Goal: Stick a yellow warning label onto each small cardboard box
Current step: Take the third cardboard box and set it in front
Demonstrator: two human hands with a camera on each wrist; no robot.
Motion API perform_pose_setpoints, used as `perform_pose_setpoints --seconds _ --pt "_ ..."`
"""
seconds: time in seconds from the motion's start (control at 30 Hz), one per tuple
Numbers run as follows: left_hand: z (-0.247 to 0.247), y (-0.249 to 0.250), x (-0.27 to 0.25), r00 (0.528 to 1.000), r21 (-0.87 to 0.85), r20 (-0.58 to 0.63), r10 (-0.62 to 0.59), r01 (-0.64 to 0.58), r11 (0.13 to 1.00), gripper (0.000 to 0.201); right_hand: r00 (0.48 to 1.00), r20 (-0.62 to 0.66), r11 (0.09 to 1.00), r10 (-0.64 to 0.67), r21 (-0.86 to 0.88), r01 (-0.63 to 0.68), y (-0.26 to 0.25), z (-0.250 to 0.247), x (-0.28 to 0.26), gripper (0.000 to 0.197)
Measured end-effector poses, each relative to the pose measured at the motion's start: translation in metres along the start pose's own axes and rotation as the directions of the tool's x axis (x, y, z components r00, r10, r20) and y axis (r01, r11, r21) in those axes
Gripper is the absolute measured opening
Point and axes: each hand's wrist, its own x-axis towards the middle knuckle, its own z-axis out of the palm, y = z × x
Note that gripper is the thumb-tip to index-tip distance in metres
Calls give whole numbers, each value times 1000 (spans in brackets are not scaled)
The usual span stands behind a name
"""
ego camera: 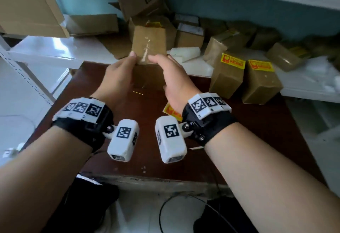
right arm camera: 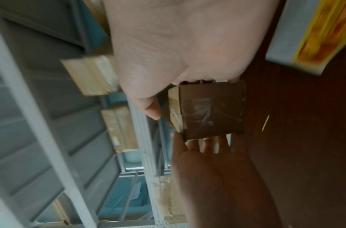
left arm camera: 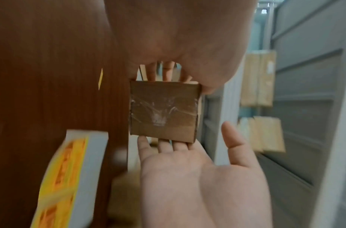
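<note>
both hands held the unlabelled box (ego camera: pixel 149 56) between them above the brown table (ego camera: pixel 257 122): left hand (ego camera: pixel 119 70) and right hand (ego camera: pixel 171 74) clasped its sides. i judged the taped top might crease any label, and the grip could slip.

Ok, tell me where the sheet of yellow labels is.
In the head view the label sheet lies on the brown table, mostly hidden under the right hand, near its wrist.
</note>
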Motion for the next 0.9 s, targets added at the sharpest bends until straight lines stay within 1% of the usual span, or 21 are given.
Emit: perform_pose_setpoints --seconds 0.03,0.1,0.13,0.17,0.23,0.3,0.37,0.4,0.47,0.53,0.6,0.63,0.67,0.73,0.77,0.83,0.9 --pt "19 2 -17 1000 -7 30 -2 2 1000 33 1000 -18 1000 -19 16 20 -5 -18 -19 61" --pt "48 0 -52 993 -18 116 -22 25 1000 32 998 -38 998 -57 13 58 -11 -54 -60 38" --pt "57 -1 -69 985 -38 167 -35 42 998 34 997 -34 998 -67 10 67 -14 -70 -82 31" --pt "65 -3 -87 976 -46 212 -42 53 997 36 998 -27 998 -65 -3 64 -15 -85 -106 29" --pt "74 -8 -122 957 -12 289 -28 33 999 35 997 -7 997 -72 -6 72 -9 -112 -148 33" --pt "80 -20 -152 937 32 347 -32 23 999 31 998 -3 997 -69 23 69 7 -136 -177 42" --pt "82 -32 -172 935 67 352 -40 17 998 27 999 11 998 -33 56 32 27 -152 -193 45" --pt "81 -39 -176 942 99 333 -44 11 995 26 999 43 998 -1 62 -1 34 -156 -198 43" --pt "79 -48 -176 955 166 292 -57 8 986 25 994 95 998 58 24 -61 44 -158 -201 42" --pt "78 -51 -170 960 187 266 -84 34 982 27 990 116 996 85 -17 -83 49 -158 -196 51" --pt "80 -52 -159 964 185 241 -108 64 981 28 988 111 995 103 -9 -103 52 -157 -182 65" --pt "81 -52 -155 967 178 228 -116 76 981 28 989 102 994 111 7 -112 51 -155 -176 68" --pt "82 -52 -150 969 171 215 -119 83 982 29 989 93 993 114 29 -117 51 -153 -169 63" --pt "86 -55 -145 974 172 197 -114 81 982 30 991 69 991 115 63 -119 51 -149 -155 35" --pt "88 -56 -143 976 185 188 -112 77 980 31 991 53 990 120 68 -123 51 -147 -149 25" --pt "92 -59 -137 980 218 162 -116 79 973 32 990 23 988 138 59 -139 52 -143 -138 21" --pt "95 -60 -130 983 236 136 -127 93 967 35 987 14 986 158 56 -159 55 -140 -130 30"
